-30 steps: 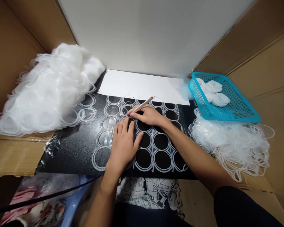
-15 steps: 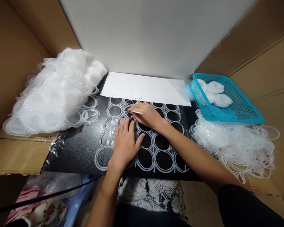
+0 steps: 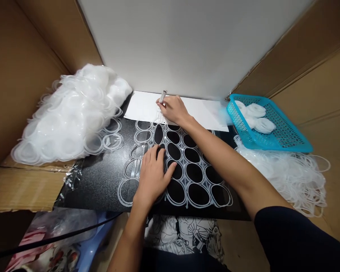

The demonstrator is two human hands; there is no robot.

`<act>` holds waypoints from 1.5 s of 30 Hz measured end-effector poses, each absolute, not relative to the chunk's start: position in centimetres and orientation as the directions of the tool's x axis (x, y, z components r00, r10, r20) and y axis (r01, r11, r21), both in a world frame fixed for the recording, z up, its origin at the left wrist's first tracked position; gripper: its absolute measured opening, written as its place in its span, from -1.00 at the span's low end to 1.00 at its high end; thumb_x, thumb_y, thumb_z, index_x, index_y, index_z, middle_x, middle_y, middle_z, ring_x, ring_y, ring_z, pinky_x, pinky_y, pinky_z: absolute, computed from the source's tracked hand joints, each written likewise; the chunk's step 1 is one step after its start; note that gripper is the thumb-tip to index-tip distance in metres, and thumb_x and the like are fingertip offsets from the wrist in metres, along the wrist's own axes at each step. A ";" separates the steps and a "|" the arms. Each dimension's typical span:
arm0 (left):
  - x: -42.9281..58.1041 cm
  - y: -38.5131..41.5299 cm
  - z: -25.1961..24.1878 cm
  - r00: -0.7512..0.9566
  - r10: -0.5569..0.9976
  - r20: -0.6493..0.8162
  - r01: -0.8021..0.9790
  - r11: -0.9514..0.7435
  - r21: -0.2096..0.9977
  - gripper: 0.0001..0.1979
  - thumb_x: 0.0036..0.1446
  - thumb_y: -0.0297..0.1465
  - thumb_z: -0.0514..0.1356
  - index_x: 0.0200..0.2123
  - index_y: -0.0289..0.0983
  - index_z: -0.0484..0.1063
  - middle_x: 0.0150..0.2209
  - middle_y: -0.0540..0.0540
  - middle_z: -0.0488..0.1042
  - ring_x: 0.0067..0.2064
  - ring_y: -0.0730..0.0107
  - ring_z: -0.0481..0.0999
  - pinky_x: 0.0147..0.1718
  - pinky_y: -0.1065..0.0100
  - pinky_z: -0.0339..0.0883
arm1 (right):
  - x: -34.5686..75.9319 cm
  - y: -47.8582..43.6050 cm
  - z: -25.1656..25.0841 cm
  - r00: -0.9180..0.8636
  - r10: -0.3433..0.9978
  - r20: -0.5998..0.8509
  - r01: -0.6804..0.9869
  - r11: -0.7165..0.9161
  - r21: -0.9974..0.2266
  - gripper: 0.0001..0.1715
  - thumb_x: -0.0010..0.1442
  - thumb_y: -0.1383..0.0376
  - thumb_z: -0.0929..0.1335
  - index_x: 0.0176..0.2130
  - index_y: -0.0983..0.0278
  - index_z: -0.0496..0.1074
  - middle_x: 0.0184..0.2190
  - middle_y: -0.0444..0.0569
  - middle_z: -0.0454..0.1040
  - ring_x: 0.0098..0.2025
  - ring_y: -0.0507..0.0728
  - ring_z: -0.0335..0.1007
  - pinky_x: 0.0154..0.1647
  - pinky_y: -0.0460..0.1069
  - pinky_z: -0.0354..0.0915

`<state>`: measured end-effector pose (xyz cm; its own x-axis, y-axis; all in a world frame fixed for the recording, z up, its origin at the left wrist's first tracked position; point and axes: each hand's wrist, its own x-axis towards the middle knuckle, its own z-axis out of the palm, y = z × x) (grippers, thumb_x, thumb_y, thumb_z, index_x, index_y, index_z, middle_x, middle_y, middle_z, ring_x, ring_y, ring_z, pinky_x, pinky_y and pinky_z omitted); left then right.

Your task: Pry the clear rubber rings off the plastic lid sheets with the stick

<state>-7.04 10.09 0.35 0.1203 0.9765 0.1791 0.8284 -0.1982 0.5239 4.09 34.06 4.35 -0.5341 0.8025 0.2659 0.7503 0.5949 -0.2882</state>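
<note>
A translucent plastic sheet of joined rings lies on the black tabletop. My left hand rests flat on its left part, fingers extended and thumb spread. Over the sheet's far edge, my right hand is closed around a slim, pale pen-like tool with a dark upper end. Below that hand the rings look stretched and narrowed, drawn away from me. Whether its fingers also pinch the plastic is hidden.
A white board lies along the grey wall. At left rises a heap of clear plastic ring sheets. A blue basket with white ring bundles stands at right, beside a tangle of ring offcuts. Cardboard walls enclose both sides.
My right hand has moved away from me, from the rings to above the white board, and the tool has tipped upright. The rings' far part has become stretched. My left hand stays on the sheet.
</note>
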 end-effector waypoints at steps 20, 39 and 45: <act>-10.7 9.2 2.8 0.030 0.978 0.208 0.564 -0.188 0.804 -0.73 0.44 -0.28 0.13 0.15 -0.15 0.33 0.29 -0.21 0.29 0.37 0.12 0.26 0.36 -0.05 0.23 | 2.2 27.6 4.5 -0.723 0.690 0.029 0.393 0.446 -0.804 -0.74 0.36 0.16 0.37 -0.06 0.07 0.67 0.01 -0.08 0.67 0.05 0.20 0.58 0.17 0.14 0.44; -14.0 9.7 0.9 0.081 0.986 0.145 0.831 -0.147 0.536 -0.60 0.44 -0.25 0.10 0.26 -0.27 0.27 0.34 -0.36 0.28 0.38 -0.08 0.26 0.31 -0.15 0.26 | 1.0 24.3 2.1 -0.777 0.627 0.059 0.378 0.540 -0.752 -0.75 0.42 0.19 0.32 -0.07 0.01 0.62 -0.04 -0.09 0.65 0.06 0.21 0.52 0.21 0.21 0.34; -13.6 10.0 0.8 0.077 0.989 0.127 0.884 -0.127 0.449 -0.49 0.43 -0.16 0.10 0.30 -0.33 0.23 0.33 -0.39 0.31 0.36 -0.16 0.28 0.27 -0.19 0.27 | 0.5 23.5 2.2 -0.792 0.603 0.096 0.500 0.731 -0.464 -0.64 0.44 0.25 0.24 0.03 0.04 0.58 0.05 -0.05 0.62 0.06 0.25 0.49 0.05 0.21 0.26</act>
